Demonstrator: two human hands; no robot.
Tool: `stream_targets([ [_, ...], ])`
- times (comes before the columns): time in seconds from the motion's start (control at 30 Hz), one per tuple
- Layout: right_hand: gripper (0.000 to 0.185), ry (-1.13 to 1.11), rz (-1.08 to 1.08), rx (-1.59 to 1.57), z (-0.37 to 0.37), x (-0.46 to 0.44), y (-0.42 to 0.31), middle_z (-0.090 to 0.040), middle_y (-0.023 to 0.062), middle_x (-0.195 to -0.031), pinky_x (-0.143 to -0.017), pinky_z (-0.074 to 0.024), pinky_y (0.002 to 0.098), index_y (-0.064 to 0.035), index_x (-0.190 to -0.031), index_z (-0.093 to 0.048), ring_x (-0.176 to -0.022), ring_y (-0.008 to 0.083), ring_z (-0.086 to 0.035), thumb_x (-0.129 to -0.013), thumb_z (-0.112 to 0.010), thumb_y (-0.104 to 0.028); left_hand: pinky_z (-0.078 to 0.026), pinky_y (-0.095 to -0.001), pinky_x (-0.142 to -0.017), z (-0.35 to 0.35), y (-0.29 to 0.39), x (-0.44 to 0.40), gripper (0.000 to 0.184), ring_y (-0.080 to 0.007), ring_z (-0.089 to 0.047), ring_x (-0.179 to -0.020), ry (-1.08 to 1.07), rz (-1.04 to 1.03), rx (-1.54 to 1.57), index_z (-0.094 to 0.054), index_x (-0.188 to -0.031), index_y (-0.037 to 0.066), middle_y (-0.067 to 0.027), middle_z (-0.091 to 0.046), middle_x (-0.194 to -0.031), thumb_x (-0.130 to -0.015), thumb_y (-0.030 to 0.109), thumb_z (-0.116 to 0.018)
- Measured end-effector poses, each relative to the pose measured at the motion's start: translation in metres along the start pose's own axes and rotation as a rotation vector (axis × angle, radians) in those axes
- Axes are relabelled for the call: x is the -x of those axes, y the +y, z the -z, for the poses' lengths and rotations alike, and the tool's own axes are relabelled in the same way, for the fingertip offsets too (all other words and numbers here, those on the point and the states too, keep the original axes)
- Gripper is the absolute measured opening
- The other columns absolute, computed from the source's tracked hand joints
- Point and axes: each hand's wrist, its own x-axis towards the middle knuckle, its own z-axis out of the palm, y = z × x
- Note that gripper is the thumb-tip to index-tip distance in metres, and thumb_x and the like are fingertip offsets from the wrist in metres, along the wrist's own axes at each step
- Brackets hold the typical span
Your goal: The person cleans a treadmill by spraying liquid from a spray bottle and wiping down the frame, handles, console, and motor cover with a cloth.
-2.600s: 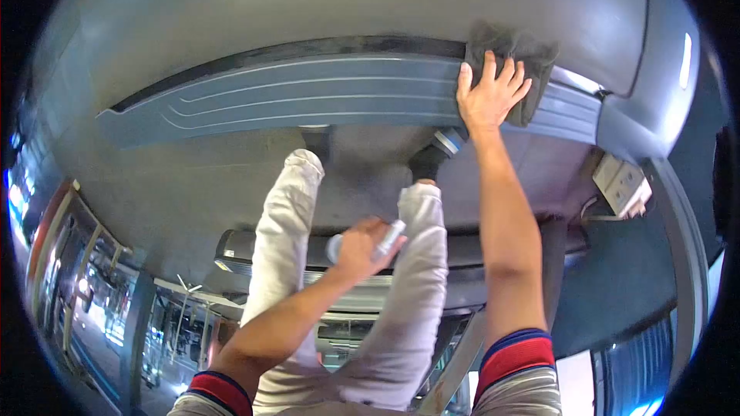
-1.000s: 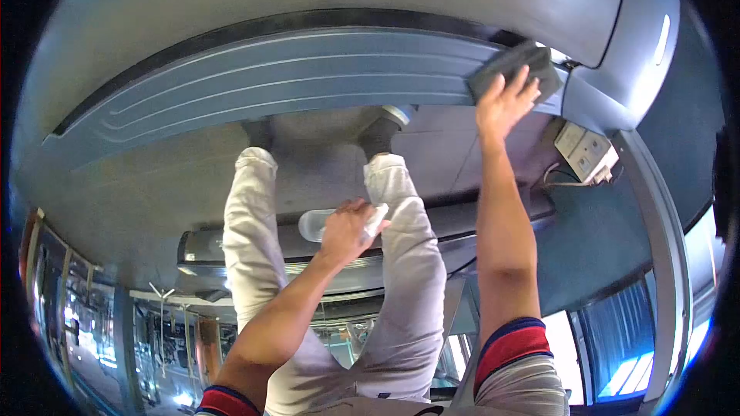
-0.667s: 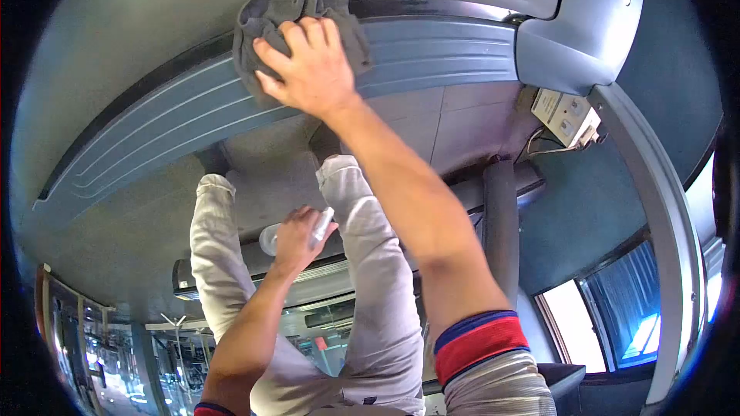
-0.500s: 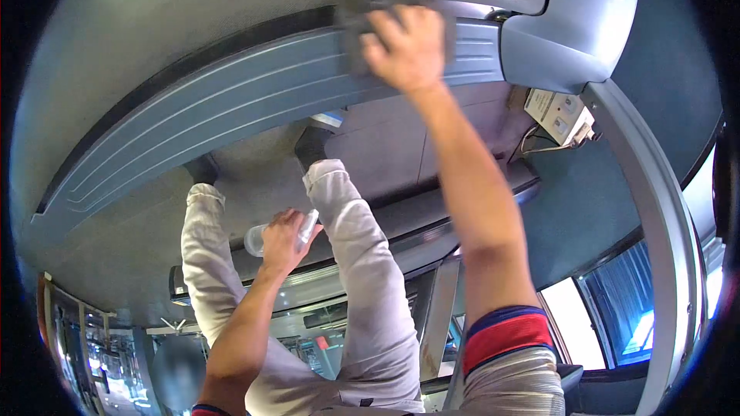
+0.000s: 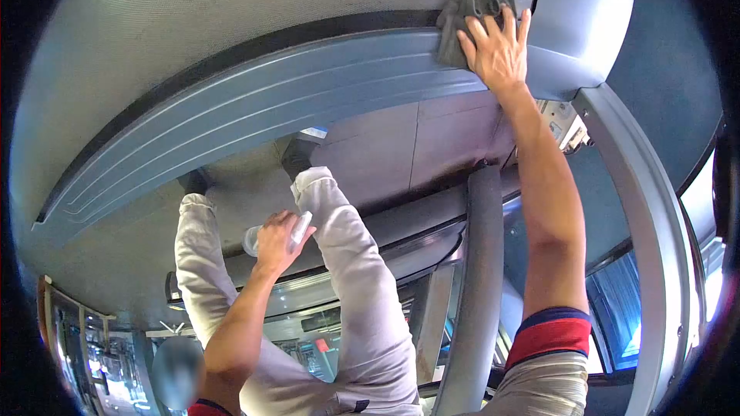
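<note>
My right hand [image 5: 501,54] presses a dark grey cloth [image 5: 456,37] against the far right end of a long blue-grey ridged rail [image 5: 308,86], fingers spread over the bunched fabric. The cloth also overlaps the black strip [image 5: 308,29] along the rail's upper edge. Lower and to the left, my left hand [image 5: 279,243] is wrapped around a translucent bottle [image 5: 251,241] with a white part showing by the thumb. It hangs in front of my legs, and my fingers hide most of its body.
Beyond the rail stretches a textured grey surface [image 5: 254,0]. A smooth grey housing [image 5: 582,23] adjoins its right end, with a metal post [image 5: 640,154] below. My forearm partly covers a white box with a cable [image 5: 566,122]. A thick grey tube [image 5: 479,262] stands between my legs and right arm.
My right hand has slid the cloth rightward along the rail to the housing. The view has shifted slightly, and the thick tube now shows. My left hand still holds the bottle in nearly the same place.
</note>
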Motion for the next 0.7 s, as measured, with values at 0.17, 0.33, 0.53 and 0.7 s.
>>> stream_targets([
  [0.17, 0.032, 0.155, -0.563, -0.184, -0.02, -0.009, -0.101, -0.057, 0.0257, -0.114, -0.111, -0.0221, 0.0719, -0.0022, -0.105, -0.061, -0.126, 0.0492, -0.042, -0.091, -0.061, -0.03, -0.053, -0.0446, -0.071, -0.008, 0.004, 0.001, 0.034, -0.034, -0.065, -0.083, -0.01, -0.024, -0.015, -0.065, -0.089, 0.005, -0.0124, -0.064, -0.088, -0.084, 0.037, -0.077],
  [0.33, 0.053, 0.094, -0.498, -0.632, 0.031, 0.006, -0.223, -0.042, 0.025, -0.14, -0.113, -0.0206, 0.0715, -0.0151, -0.134, -0.057, -0.139, 0.0574, -0.026, -0.086, -0.068, -0.035, -0.052, -0.0455, -0.073, -0.007, 0.004, 0.001, 0.034, -0.0353, -0.065, -0.084, -0.048, -0.043, -0.035, -0.066, -0.091, 0.005, -0.0128, -0.065, -0.09, -0.086, 0.038, -0.074],
  [0.53, 0.055, -0.105, -0.332, -0.43, 0.017, 0.044, -0.118, -0.041, 0.017, -0.147, -0.113, -0.0179, 0.0723, -0.0257, -0.139, -0.057, -0.143, 0.052, -0.024, -0.088, -0.064, -0.047, -0.052, -0.0455, -0.075, -0.006, 0.003, 0.001, 0.035, -0.0361, -0.064, -0.086, -0.082, -0.046, -0.044, -0.066, -0.091, 0.004, -0.0142, -0.064, -0.089, -0.086, 0.038, -0.074],
  [0.7, 0.057, 0.106, -0.744, -0.197, -0.026, 0.012, -0.083, -0.036, 0.0267, -0.154, -0.116, -0.0115, 0.0707, -0.0117, -0.148, -0.046, -0.144, 0.0567, -0.018, -0.098, -0.048, -0.039, -0.051, -0.0446, -0.075, -0.01, 0.0, 0.004, 0.035, -0.0356, -0.064, -0.087, -0.131, -0.055, -0.037, -0.066, -0.092, 0.004, -0.0141, -0.065, -0.091, -0.086, 0.038, -0.074],
])
